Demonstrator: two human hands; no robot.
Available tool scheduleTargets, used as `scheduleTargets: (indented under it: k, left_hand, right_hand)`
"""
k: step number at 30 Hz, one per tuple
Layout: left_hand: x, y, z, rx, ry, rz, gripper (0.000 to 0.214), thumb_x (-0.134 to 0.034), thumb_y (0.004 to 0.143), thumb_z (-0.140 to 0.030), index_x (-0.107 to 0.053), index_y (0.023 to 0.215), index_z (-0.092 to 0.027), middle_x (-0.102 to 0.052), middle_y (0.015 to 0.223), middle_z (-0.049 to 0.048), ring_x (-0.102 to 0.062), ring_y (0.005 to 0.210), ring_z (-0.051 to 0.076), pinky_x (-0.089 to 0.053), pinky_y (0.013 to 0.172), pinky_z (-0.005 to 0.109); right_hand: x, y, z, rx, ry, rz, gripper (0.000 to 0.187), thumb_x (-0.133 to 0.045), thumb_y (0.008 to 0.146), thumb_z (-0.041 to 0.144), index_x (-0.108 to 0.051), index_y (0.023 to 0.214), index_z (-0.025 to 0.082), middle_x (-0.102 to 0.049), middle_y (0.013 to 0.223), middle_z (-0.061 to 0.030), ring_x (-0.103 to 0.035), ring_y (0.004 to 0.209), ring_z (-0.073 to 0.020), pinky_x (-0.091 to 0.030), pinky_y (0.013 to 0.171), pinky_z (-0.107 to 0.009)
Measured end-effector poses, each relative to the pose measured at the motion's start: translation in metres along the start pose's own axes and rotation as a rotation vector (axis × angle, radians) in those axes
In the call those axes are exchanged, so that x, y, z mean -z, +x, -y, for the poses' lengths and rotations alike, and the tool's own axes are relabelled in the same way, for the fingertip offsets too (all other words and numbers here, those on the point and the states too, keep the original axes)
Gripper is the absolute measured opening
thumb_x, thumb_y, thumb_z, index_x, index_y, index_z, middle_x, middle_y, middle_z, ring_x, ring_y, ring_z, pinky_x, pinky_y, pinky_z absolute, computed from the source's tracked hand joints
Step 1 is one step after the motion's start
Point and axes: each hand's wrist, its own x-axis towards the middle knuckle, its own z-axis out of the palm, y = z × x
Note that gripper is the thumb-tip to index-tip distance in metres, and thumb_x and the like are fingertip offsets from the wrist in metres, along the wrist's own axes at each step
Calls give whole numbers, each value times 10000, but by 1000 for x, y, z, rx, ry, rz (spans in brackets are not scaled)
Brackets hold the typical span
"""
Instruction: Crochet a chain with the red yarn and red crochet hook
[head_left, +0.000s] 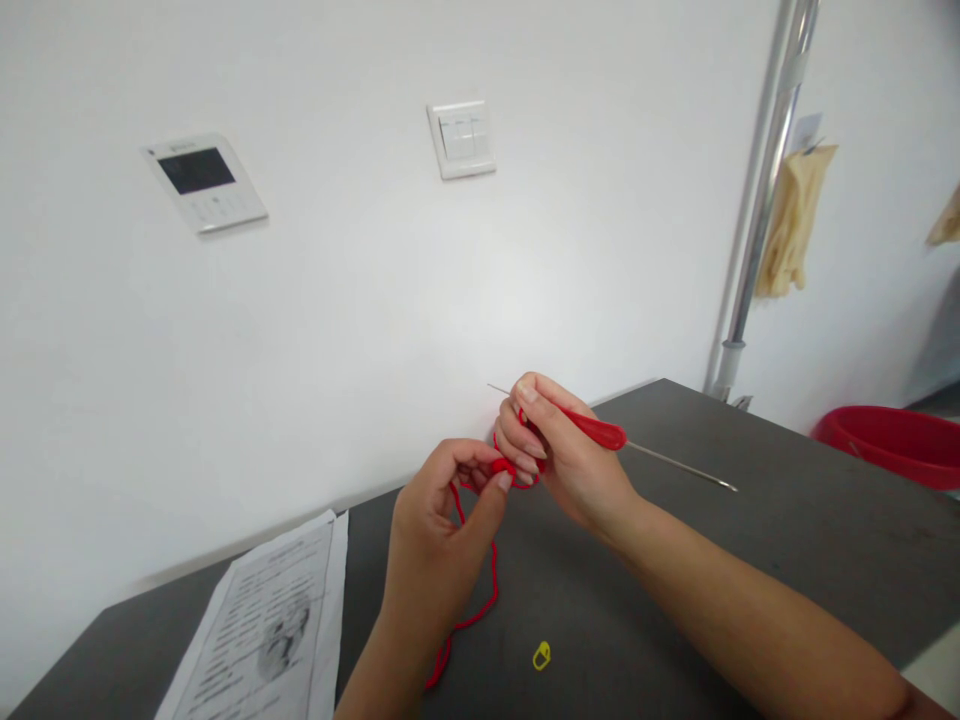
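Observation:
My right hand [559,440] is closed around the red handle of a double-ended crochet hook [600,428]. One thin metal end points left past my fingers, and the longer end sticks out to the right. Between finger and thumb, my left hand [439,525] pinches a small piece of red crochet work [501,466]. Strands of red yarn [493,570] run from it, passing by my right fingers and hanging down to the table behind my left wrist. A yellow stitch marker [541,656] lies on the table below my hands. My fingers partly hide the crochet work.
The dark grey table [750,570] meets a white wall. Printed sheets [262,620] lie at the left. On the wall are an intercom panel [206,183] and a light switch [463,138]. A metal pole [765,190], hanging yellowish gloves [795,220] and a red basin [892,445] are at the right.

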Motion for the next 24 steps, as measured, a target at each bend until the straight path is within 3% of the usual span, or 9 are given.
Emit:
scheduleTargets:
  k: [11, 19, 24]
  left_hand:
    - [-2, 0, 0, -319, 429, 11, 124, -523, 844, -82, -606, 814, -169, -666, 774, 36, -602, 715, 159, -489, 685, 280]
    - [-1, -1, 2, -384, 402, 62, 157, -500, 907, -81, -593, 814, -166, -642, 763, 35, -594, 733, 160, -472, 684, 278]
    - [2, -2, 1, -358, 275, 69, 166, -539, 933, -110, -612, 809, -191, -627, 743, -10, -577, 704, 126, -442, 661, 248]
  right_hand:
    - [-1, -2, 5, -32, -60, -19, 353, -506, 1026, 313, -459, 698, 192, -428, 552, 81, -421, 466, -65, -366, 484, -204]
    - [-5, 0, 11, -142, 86, -61, 393, -557, 987, 321, -459, 631, 187, -413, 507, 78, -406, 437, -73, -388, 447, -200]
    - [-1, 4, 11, -254, 215, -54, 356, -669, 906, 299, -467, 638, 178, -378, 499, 92, -340, 428, -52, -304, 393, -148]
